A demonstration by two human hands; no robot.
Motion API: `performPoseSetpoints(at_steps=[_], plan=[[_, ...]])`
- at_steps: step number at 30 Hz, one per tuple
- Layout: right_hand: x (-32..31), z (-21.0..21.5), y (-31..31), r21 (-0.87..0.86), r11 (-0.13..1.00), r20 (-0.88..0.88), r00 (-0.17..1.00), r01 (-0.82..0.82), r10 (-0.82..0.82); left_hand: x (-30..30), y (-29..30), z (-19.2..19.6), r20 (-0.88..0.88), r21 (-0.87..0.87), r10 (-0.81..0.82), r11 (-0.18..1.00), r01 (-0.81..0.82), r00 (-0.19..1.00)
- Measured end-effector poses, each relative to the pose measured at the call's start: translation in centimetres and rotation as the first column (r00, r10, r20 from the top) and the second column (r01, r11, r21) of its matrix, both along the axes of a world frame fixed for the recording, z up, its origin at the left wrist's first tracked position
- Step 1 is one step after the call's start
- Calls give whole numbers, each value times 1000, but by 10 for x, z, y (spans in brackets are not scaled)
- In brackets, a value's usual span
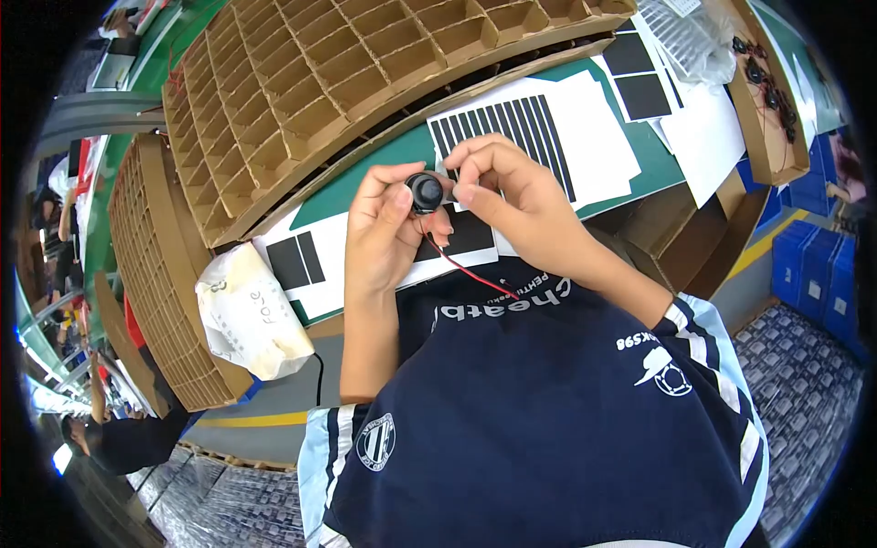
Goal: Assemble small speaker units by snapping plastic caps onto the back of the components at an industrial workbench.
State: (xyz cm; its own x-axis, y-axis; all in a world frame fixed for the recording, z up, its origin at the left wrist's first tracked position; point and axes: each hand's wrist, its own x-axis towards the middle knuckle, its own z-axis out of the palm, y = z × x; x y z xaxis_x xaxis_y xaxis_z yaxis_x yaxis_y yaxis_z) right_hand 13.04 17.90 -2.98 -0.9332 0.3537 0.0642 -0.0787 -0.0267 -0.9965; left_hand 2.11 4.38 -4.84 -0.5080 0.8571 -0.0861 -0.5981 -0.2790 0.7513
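Between the fingers and thumb of my left hand (388, 215) is a small round black speaker-like part (425, 193), its domed face turned up. A thin red and black wire pair (461, 267) hangs from it toward my shirt. My right hand (512, 192) is closed in a pinch just to the right of the part, thumb against fingertips. Whatever lies in that pinch is too small to make out. Under and beyond my hands lie white sheets with black strips (507, 123) and a sheet with black rectangles (470, 237).
A large cardboard divider tray (301, 82) spans the far side of the green table (343, 196). Another divider tray (155, 265) and a white wrapped bundle (256, 310) are at left. At right, a cardboard box (776, 160) holds several black wired parts; blue crates (813, 279) stand beyond.
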Motion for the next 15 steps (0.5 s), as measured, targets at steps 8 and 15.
performPoseSetpoints(at_steps=[8,15], plan=[[2,6,1,-208,975,51,995,-79,91,11,1,4,38,15,-23,1000,23,999],[-4,-1,0,-182,981,69,994,-69,82,8,2,0,69,4,-14,1000,13,998]])
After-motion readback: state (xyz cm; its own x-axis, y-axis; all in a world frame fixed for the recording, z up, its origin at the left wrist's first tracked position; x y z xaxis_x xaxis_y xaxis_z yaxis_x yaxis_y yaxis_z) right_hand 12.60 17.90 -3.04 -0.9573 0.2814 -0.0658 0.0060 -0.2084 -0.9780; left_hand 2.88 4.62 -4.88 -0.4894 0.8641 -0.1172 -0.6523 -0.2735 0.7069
